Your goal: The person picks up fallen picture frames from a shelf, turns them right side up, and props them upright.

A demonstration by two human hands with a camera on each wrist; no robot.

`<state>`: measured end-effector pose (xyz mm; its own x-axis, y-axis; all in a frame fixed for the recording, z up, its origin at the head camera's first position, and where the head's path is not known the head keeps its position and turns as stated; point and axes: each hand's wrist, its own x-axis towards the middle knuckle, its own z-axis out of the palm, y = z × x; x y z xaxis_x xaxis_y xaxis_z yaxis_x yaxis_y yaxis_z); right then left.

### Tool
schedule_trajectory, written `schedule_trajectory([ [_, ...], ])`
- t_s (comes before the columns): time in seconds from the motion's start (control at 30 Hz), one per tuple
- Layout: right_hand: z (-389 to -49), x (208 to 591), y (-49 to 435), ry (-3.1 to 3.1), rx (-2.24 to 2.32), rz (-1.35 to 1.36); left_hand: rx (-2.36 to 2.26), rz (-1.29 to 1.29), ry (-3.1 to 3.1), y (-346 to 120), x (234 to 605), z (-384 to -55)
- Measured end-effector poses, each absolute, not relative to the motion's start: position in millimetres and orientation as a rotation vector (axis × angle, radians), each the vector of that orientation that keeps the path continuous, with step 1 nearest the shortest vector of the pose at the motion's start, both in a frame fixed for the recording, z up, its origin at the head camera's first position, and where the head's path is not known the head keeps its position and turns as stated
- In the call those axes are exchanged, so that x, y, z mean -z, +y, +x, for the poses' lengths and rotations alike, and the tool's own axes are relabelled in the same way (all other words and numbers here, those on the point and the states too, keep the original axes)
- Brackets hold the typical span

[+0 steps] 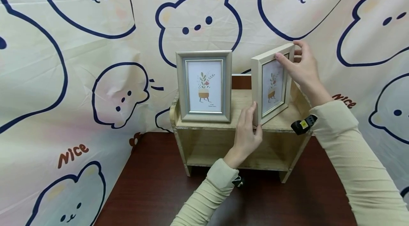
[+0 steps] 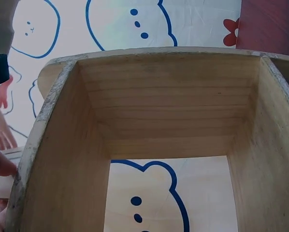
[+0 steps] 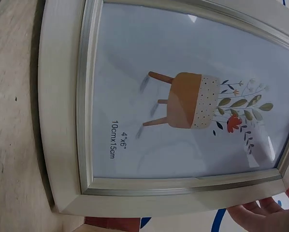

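A cream picture frame [image 1: 272, 84] with a potted-plant print stands angled on the right of a small wooden shelf's top [image 1: 241, 107]. My right hand [image 1: 303, 66] grips its upper right corner, thumb over the front border and fingers behind. Low on the same frame, my left hand [image 1: 246, 133] holds the lower left corner between thumb and fingers. In the right wrist view the frame's print [image 3: 188, 101] fills most of the picture, and my right fingertips [image 3: 265, 215] show at its edge. The left wrist view catches my left thumb [image 2: 0, 163] beside the shelf's edge.
A second, grey-and-silver picture frame [image 1: 204, 116] with a matching print stands upright on the shelf's left side. The shelf's lower compartment [image 1: 211, 148] lies below. It stands on a dark red-brown table [image 1: 143, 183], against a cartoon-bear cloth backdrop [image 1: 80, 52].
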<state>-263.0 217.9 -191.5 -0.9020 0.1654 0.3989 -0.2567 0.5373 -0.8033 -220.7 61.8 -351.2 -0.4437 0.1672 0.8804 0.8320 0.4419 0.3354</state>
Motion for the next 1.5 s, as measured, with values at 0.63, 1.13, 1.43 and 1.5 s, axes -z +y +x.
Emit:
schedule_trajectory([
  [0.63, -253.4, 192.0, 213.1, -2.383, -1.139, 0.457, 0.898, -0.806, -1.867, 64.5, 356.2, -219.6],
  [1.13, -249.7, 200.3, 211.8, -2.442, -1.033, 0.457, 0.91, -0.847, -1.873, 63.5, 353.3, -219.6],
  [1.43, -243.8, 199.6, 207.2, -2.366, -0.951, 0.505, 1.042, -0.921, -1.841, 60.4, 347.5, -222.9],
  [1.5, -243.5, 199.0, 205.8, -2.333, -0.917, 0.534, 1.134, -0.938, -1.831, 59.9, 347.0, -224.9],
])
